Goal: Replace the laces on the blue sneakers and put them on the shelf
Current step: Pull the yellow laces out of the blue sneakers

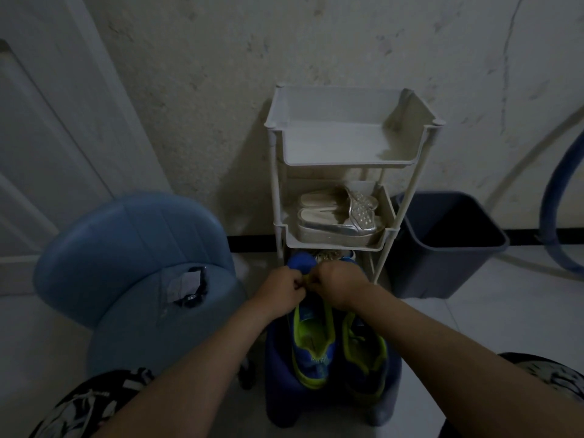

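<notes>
You're mid-lacing — left hand [282, 287] and right hand [339, 284] both pinch the yellow lace [306, 277] above the blue sneakers [313, 346] on the stool [278, 403]; next, judge the eyelet — shelf [347, 147] waits.

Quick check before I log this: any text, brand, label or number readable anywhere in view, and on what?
None can be read.
Left blue sneaker: a pale patch on the tongue, too blurred to read.
Dark item on the blue chair: small light marks, too small to read.
White shelf rack, silver sandals and grey bin: no visible lettering.
</notes>
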Motion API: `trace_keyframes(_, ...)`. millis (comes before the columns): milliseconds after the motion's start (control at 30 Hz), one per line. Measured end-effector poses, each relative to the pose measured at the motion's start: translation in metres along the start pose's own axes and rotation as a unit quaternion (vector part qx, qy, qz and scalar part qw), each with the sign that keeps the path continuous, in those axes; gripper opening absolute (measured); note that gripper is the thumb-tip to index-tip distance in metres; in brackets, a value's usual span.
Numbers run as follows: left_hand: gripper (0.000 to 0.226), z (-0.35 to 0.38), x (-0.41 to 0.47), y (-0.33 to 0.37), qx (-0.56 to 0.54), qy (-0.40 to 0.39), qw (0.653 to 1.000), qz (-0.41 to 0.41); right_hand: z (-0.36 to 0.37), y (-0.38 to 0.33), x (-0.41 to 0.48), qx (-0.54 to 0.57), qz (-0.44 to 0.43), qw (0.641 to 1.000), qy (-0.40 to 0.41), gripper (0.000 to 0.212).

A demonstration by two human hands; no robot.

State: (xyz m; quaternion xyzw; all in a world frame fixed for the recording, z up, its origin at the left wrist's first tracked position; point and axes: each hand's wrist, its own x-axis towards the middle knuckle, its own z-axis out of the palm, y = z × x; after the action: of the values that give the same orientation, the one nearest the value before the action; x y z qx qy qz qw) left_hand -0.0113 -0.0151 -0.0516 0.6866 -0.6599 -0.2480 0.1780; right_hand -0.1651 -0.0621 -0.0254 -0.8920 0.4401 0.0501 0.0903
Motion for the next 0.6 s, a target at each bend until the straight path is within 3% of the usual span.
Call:
trace_keyframes(133,0.008,0.002,0.002,-0.004,-0.021,-0.013,1.000,-0.016,-0.007,0.003,0.002,0.145,0.121,0.971,0.147,0.020)
trace_keyframes(233,0.014,0.007,0.002,-0.003,-0.010,0.010,1.000,0.005,-0.013,0.010,0.003,0.173,0.161,0.939,0.251,0.023)
trace_keyframes(300,0.014,0.007,0.002,-0.002,0.008,0.015,1.000,0.017,-0.010,0.012,0.005,0.199,0.141,0.941,0.236,0.021)
trace_keyframes(400,0.006,0.008,0.003,-0.002,0.015,0.018,0.999,0.038,-0.009,0.004,0.004,0.342,0.103,0.920,0.161,0.012)
trace_keyframes(467,0.007,0.009,0.004,-0.003,0.010,0.018,0.999,0.042,-0.011,-0.004,0.001,0.408,0.080,0.905,0.094,0.023)
trace_keyframes(533,0.005,0.008,0.004,-0.003,-0.023,0.021,0.999,0.023,-0.009,-0.007,0.001,0.372,0.070,0.925,0.036,0.045)
trace_keyframes(600,0.017,0.007,0.003,-0.004,-0.056,0.026,0.998,-0.004,-0.002,-0.006,0.003,0.311,0.062,0.948,0.018,0.042)
